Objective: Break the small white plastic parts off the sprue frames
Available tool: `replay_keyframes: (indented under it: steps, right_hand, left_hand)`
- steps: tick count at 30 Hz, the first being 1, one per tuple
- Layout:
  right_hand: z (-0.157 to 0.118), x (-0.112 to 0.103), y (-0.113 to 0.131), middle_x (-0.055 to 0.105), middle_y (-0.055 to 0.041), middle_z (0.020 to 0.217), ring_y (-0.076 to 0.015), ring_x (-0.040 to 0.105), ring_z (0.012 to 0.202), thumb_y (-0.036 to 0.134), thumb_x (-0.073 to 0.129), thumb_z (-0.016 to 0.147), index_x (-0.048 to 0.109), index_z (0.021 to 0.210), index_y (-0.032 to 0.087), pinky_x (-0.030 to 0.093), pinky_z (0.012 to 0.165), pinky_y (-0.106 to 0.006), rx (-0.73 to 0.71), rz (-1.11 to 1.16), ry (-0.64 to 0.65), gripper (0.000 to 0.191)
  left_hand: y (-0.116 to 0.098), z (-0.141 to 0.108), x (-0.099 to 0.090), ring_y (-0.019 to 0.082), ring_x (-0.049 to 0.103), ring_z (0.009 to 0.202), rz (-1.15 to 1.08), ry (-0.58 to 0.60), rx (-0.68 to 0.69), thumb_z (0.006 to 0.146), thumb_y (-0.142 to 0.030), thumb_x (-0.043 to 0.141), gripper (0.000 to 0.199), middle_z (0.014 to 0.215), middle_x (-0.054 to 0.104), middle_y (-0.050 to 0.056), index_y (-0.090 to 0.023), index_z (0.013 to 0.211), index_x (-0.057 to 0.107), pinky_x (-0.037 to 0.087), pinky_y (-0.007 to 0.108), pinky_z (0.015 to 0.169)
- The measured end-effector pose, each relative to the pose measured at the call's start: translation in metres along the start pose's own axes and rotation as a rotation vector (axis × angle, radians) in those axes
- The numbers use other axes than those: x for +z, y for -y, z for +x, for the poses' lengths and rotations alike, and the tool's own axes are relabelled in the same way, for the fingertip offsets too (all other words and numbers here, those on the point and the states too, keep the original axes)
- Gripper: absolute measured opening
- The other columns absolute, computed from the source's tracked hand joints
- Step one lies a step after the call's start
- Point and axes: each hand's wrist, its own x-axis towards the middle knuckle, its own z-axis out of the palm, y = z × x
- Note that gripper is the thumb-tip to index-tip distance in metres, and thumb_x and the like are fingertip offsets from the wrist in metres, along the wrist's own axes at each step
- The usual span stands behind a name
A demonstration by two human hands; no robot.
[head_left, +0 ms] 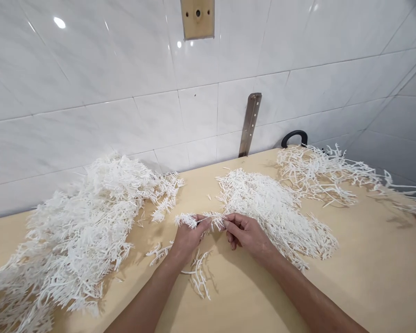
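Note:
Over the middle of the table, my left hand [190,236] is closed on a white plastic sprig [213,220] with fine needle-like tips. Part of the sprig sticks out beyond each side of that hand. My right hand [244,231] pinches the sprig's right end between thumb and forefinger. Bare white branched stems [199,273] lie on the table just below my left hand. To the left spreads a large heap of white bushy sprigs [90,222]. Close by my right hand is a pile of small white needle-like pieces [260,199].
Bare branched white stems [319,175] lie tangled at the back right, near a black curved handle [294,134]. A metal strip with holes [250,125] leans on the tiled wall [201,111] behind the wooden table [367,268]. A wall plate [198,21] sits higher up.

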Motion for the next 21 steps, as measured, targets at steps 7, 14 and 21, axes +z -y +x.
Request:
replay_keyframes:
  steps: [7,14,21]
  right_hand:
    - [-0.002,0.004,0.000,0.058,0.0031,0.061,-0.0112,0.056,0.044,0.058,0.059,0.088,0.063,0.087,0.020,0.047,0.048,-0.024,-0.053,-0.086,-0.064,0.038]
    - [0.000,0.007,-0.001,0.059,0.0022,0.061,-0.0117,0.057,0.043,0.054,0.060,0.088,0.062,0.081,0.019,0.047,0.047,-0.024,-0.031,-0.166,-0.052,0.036]
    - [-0.001,0.008,0.001,0.058,0.0032,0.061,-0.0116,0.059,0.044,0.052,0.057,0.090,0.058,0.079,0.020,0.046,0.047,-0.024,-0.041,-0.162,-0.059,0.034]
  left_hand:
    - [0.013,0.005,-0.003,0.017,0.054,0.060,0.063,-0.068,0.091,0.071,-0.049,0.073,0.033,0.053,0.056,0.000,-0.017,0.067,0.069,0.042,0.029,0.062]
    - [0.013,0.006,-0.002,0.021,0.060,0.069,0.066,-0.081,0.125,0.072,-0.046,0.072,0.030,0.059,0.063,0.003,-0.017,0.069,0.070,0.045,0.032,0.068]
    - [0.009,0.002,0.000,0.021,0.059,0.067,0.037,-0.075,0.104,0.070,-0.047,0.073,0.031,0.056,0.060,0.002,-0.017,0.065,0.067,0.045,0.032,0.066]
